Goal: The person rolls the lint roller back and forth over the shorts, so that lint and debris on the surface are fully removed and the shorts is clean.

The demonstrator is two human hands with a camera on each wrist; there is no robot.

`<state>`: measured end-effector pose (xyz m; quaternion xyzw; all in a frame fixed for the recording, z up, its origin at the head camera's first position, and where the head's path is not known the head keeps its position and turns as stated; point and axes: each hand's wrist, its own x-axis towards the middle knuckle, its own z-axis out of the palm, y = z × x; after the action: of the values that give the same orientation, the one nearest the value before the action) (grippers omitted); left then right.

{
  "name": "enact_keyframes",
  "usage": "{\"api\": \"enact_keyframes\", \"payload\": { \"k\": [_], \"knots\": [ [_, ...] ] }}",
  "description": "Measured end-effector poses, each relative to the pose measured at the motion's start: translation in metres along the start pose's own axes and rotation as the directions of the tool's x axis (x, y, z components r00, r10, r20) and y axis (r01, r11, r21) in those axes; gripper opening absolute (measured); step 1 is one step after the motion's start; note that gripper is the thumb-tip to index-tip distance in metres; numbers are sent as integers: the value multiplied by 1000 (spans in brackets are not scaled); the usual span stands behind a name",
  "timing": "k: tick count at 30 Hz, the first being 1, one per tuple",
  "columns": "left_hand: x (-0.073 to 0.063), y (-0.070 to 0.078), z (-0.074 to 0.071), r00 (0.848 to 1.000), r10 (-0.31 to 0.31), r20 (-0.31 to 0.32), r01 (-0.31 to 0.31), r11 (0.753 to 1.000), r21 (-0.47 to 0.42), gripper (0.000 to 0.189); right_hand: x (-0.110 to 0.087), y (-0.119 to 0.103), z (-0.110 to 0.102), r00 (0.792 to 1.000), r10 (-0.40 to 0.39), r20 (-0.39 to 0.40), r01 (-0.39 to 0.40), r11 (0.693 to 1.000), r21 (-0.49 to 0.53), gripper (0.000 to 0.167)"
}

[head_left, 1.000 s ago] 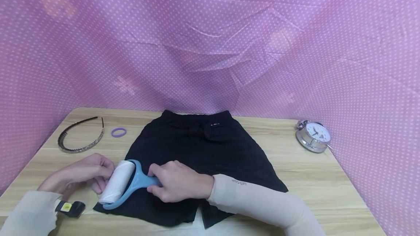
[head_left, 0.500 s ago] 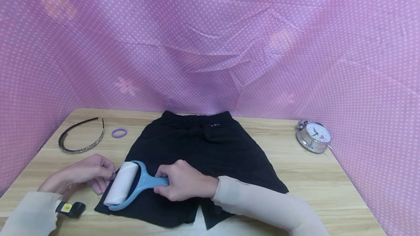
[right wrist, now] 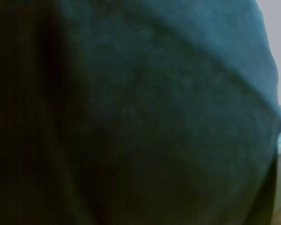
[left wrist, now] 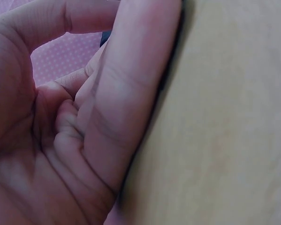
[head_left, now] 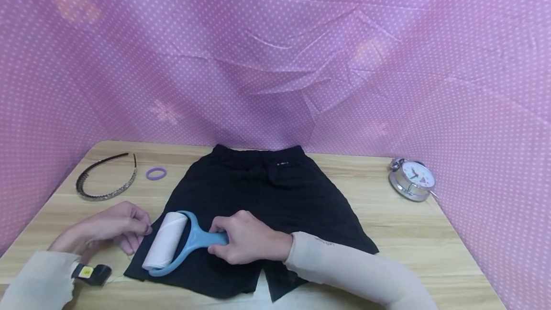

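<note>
One lint roller (head_left: 165, 241), right hand (head_left: 247, 239) gripping it by the handle (head_left: 208, 239), sits on the black shorts (head_left: 267, 200) near the left hand (head_left: 112, 225), which pinches their side; rolling seems underway, next stroke likely wants them taut.

A dark, blurred surface (right wrist: 163, 126) nearly fills the right wrist view, pale patch (right wrist: 279, 42) upper right.

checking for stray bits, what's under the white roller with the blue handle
Black fabric shorts lie beneath the white cylindrical roller, their cloth showing on both sides of it. The patch directly under it is covered, so any bits there cannot be seen.
</note>
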<state>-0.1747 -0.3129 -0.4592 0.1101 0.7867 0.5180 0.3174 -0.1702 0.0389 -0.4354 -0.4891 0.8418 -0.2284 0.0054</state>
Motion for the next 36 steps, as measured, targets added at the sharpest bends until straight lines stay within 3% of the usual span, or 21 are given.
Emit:
{"api": "enact_keyframes", "payload": {
  "k": [36],
  "knots": [
    [-2,-2,-1,1000,7,6,-7,1000,-19,22,-34,6,-22,996,78,53,-81,995,55,13]
  ]
}}
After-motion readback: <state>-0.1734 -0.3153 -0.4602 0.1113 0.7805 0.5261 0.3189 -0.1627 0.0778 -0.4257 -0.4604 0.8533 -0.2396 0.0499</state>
